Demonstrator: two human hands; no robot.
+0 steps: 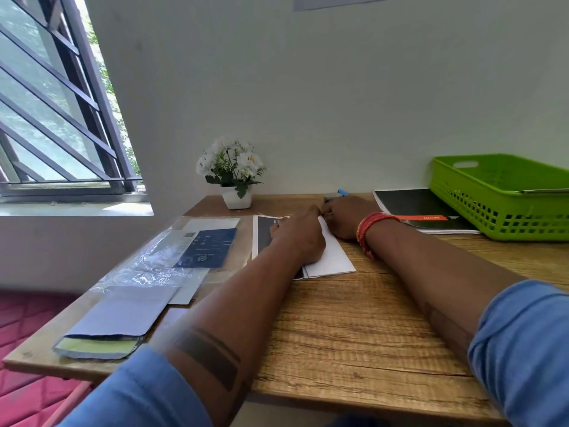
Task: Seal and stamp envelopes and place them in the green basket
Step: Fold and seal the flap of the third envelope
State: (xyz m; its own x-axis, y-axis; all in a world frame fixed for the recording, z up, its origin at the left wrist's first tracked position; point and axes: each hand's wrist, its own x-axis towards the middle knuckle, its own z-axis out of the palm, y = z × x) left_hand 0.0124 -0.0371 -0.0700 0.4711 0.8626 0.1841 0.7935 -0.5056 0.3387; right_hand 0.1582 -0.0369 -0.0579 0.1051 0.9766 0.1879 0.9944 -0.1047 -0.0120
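the white envelope (334, 257) lies on the table (354, 322) under the left hand (300, 238) — fingers flat on it. right hand (345, 218) fingers curl at its far edge; whether they pinch it is hidden. uneven pressure could crease the flap — green basket (492, 208) waits far right.

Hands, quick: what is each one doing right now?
Left hand: rests on the white envelope; grip cannot be told.
Right hand: at the envelope's far edge, fingers hidden; cannot be told.
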